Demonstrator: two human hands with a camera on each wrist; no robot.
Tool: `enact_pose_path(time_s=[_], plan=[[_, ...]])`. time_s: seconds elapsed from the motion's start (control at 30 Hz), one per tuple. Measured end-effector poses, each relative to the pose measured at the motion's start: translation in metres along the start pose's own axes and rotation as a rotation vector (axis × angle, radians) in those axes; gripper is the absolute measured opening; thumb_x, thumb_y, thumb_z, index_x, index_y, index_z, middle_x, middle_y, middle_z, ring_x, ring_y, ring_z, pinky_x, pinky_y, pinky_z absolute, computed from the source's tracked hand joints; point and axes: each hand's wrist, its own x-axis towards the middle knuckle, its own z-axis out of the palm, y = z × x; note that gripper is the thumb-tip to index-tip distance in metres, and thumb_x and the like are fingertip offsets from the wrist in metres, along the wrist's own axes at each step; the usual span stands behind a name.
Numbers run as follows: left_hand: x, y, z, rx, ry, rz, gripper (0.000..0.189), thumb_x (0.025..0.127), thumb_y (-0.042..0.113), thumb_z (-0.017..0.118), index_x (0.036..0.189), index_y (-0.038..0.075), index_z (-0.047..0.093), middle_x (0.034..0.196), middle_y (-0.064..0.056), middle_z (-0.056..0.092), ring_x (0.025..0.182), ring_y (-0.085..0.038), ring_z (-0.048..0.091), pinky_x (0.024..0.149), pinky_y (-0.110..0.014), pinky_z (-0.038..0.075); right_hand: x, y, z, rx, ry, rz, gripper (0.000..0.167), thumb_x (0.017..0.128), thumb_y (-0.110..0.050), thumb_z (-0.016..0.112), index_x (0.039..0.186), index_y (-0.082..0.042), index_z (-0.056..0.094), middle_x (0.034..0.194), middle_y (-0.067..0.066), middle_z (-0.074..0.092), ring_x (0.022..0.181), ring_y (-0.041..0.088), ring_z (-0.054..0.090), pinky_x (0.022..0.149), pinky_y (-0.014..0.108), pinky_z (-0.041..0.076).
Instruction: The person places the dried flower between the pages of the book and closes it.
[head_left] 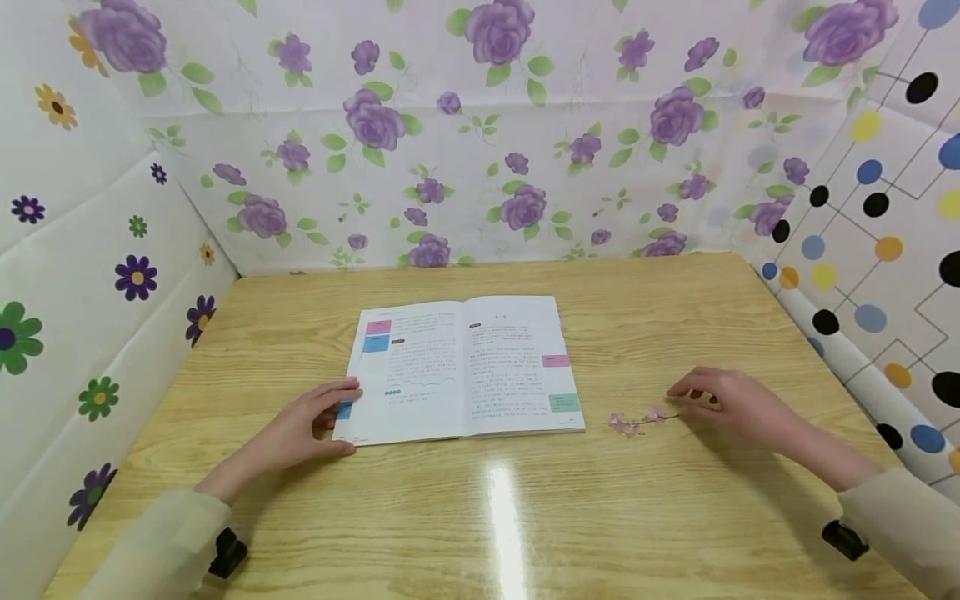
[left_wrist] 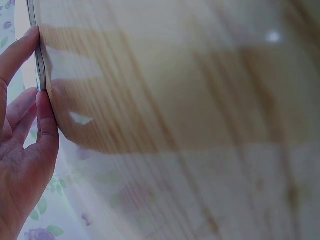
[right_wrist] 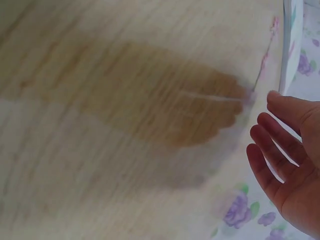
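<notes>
An open book [head_left: 420, 367] lies flat on the wooden table, with printed text on both pages and pink, blue and green boxes near the margins. At the lower left corner of the book, my left hand [head_left: 326, 421] touches the edge with spread fingers and thumb. The left wrist view shows those fingertips [left_wrist: 32, 35] right against the page edges. To the right of the book lies a thin sprig of small pink flowers [head_left: 633, 421]. My right hand [head_left: 727, 404] hovers by the sprig's stem end, fingers loosely bent and nothing gripped between them.
The wooden table [head_left: 375, 517] reaches back to a cloth wall [head_left: 450, 167] with purple flowers. Patterned side walls stand left and right, one with daisies [head_left: 135, 277], one with coloured dots [head_left: 888, 248]. Black wrist devices [head_left: 227, 553] sit at both sleeves.
</notes>
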Motion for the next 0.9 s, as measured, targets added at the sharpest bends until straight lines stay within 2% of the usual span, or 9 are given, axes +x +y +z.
enact_pose_path(time_s=[0.4, 0.9], plan=[[0.0002, 0.0005, -0.0001, 0.019, 0.013, 0.011, 0.073, 0.08, 0.032, 0.082, 0.142, 0.009, 0.052, 0.156, -0.014, 0.04, 0.126, -0.029, 0.053, 0.089, -0.024, 0.052, -0.0011, -0.0004, 0.004, 0.016, -0.022, -0.006, 0.019, 0.081, -0.014, 0.08, 0.096, -0.024, 0.076, 0.095, -0.012, 0.07, 0.082, 0.006, 0.067, 0.07, 0.026, 0.055], [-0.0003, -0.0007, 0.0013, -0.002, 0.015, 0.014, 0.073, 0.08, 0.031, 0.083, 0.143, 0.01, 0.052, 0.156, -0.013, 0.04, 0.123, -0.027, 0.053, 0.088, -0.021, 0.052, 0.0023, 0.0093, 0.0097, -0.043, 0.061, -0.104, 0.023, 0.076, -0.013, 0.083, 0.079, -0.034, 0.074, 0.081, -0.021, 0.069, 0.069, -0.007, 0.06, 0.06, 0.02, 0.05]])
